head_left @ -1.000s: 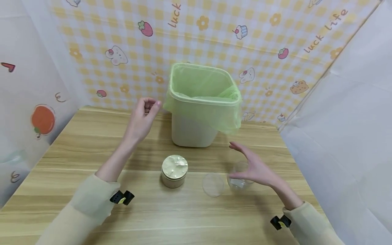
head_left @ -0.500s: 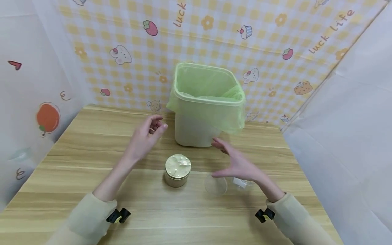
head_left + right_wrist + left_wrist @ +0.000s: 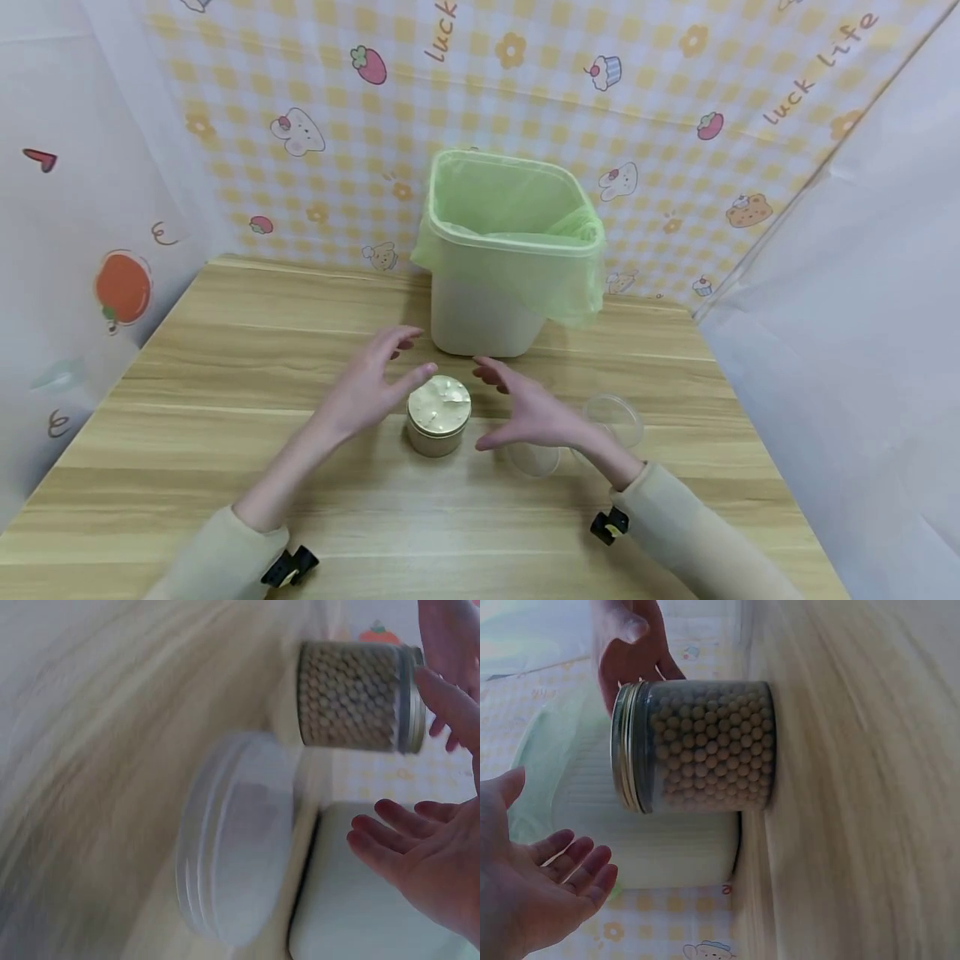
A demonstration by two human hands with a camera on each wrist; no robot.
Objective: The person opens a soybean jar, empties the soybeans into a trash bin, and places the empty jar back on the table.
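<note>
A clear jar (image 3: pixel 438 417) of small tan balls, with a gold-coloured top, stands upright on the table. The wrist views show the balls filling the jar (image 3: pixel 709 746) behind its clear wall. On its left side is my left hand (image 3: pixel 367 387), fingers loosely bent and thumb close over the top's edge. My right hand (image 3: pixel 536 415) hovers to the jar's right, thumb and fingers spread apart, with nothing between them. Below the right hand lies a clear round lid (image 3: pixel 534 461), partly covered by it. Another clear round piece (image 3: pixel 617 417) lies farther right, partly hidden by the forearm.
Behind the jar stands a whitish bin (image 3: pixel 483 321) lined with a pale green bag (image 3: pixel 517 271), close to the patterned backdrop (image 3: pixel 345 167). White sheeting (image 3: pixel 840 350) borders the wooden table (image 3: pixel 480 533) on the right, and more hangs on the left.
Both hands have moved toward the jar: the left came down from beside the bin, the right swung left from over the clear round pieces. The jar stays in place; the view shifted slightly.
</note>
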